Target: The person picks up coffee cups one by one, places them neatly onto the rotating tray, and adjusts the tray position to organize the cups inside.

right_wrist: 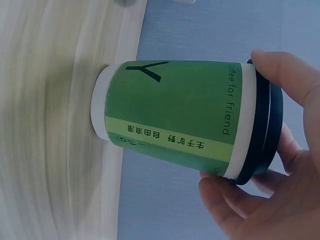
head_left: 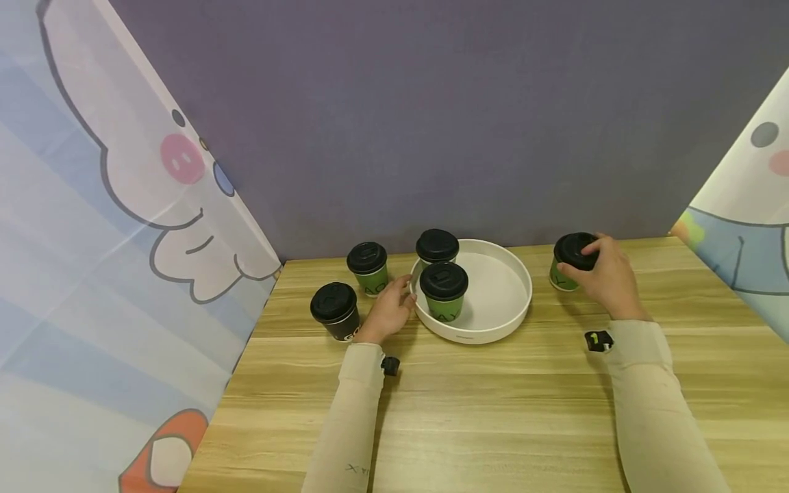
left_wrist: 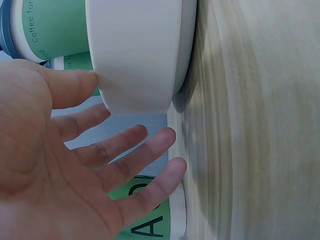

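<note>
My right hand grips a green paper coffee cup by its black lid, thumb on one side and fingers on the other. The cup stands upright, its base right at the tabletop. My left hand is at the left edge of a round white tray, fingers spread. In the left wrist view the thumb and index fingertips are right at the tray's rim. Two lidded green cups stand at the tray's left side, the front one and the rear one.
Left of the tray, a green lidded cup stands just behind my left hand. A black lidded cup is nearer the left table edge. A grey panel rises along the back of the wooden table. Printed curtains hang at the sides.
</note>
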A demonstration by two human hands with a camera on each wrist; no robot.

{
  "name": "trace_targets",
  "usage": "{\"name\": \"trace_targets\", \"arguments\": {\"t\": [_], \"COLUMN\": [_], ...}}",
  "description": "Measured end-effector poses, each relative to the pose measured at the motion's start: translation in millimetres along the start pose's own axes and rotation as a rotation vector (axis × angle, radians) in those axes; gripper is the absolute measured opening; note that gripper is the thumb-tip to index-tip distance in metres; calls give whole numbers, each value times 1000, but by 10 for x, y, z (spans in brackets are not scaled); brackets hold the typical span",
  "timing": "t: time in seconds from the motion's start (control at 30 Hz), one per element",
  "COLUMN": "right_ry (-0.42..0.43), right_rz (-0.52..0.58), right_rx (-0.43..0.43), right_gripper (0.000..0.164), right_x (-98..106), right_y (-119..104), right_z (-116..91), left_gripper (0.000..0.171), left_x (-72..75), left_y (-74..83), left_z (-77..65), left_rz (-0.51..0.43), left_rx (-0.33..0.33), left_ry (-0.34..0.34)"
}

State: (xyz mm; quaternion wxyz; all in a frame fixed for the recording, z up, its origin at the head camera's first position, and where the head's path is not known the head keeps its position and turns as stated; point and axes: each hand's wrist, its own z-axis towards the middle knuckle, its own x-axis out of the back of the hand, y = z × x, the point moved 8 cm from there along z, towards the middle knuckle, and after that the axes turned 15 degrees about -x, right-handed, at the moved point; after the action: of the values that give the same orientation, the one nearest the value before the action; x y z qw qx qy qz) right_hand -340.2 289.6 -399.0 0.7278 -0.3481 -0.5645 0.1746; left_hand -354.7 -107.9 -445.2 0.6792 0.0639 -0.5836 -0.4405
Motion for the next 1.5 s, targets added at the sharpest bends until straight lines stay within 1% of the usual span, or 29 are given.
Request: {"name": "trace_targets", "arguments": {"t": [0.2,0.33,0.5,0.57,0.67,0.8,0.93,1.1,1.23,1.4,1.5], "right_ry": [44,82,140,156,170,170,136,42,-53,-171,-244], "right_rz": [-48,-48,3,29,77,138,165,184,169,114,64], "right_rx": [-4,2,20,26,34,57,59,73,111,140,160], "right_gripper": [60,59,62,65,69,74,81,89,91,93,94], "right_x": [25,61,156,199,263,333,357,301,171,-37,-153], "right_y": [5,-27,-130,-190,-288,-426,-550,-720,-854,-966,-1021], "right_z": [-21,-47,-110,-140,-187,-246,-292,-371,-427,-475,-507], "left_gripper": [47,49,58,60,62,63,65,70,77,89,96], "left_x": [-8,-47,-97,-109,-123,-127,-130,-145,-154,-166,-171], "left_y": [-1,-14,-15,-17,-25,-20,-14,-29,-32,-40,-38], "left_z": [3,7,9,0,-19,-34,-36,-25,-22,-47,-58], "left_rz": [-4,-12,-27,-37,-39,-39,-30,-16,-29,-63,-62], "left_rx": [-5,3,7,9,26,42,42,33,20,39,50], "left_ry": [3,-32,-96,-111,-137,-156,-169,-198,-222,-251,-263]}}
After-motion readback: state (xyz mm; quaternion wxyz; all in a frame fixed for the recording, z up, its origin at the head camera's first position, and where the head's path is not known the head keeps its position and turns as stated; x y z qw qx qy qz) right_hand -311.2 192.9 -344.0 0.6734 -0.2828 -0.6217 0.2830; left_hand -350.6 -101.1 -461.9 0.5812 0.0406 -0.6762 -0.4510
